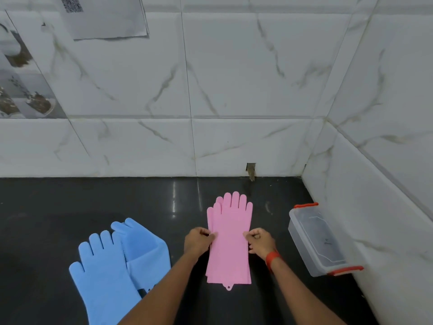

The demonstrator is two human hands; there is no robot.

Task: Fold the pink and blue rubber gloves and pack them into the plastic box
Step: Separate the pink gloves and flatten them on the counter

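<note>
Pink gloves (229, 242) lay stacked flat on the dark counter (70, 202). Left hand (198, 241) and right hand (261, 241) pinched their opposite edges. Blue gloves (112, 273) lay left, the plastic box (321, 240) right.

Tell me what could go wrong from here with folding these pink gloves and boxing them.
1. The pink gloves lie stacked slightly askew; folding them from where the left hand and right hand pinch their edges may skew them further.
2. The plastic box appears lidded; the springy fold might open while a hand unclips it.
</note>
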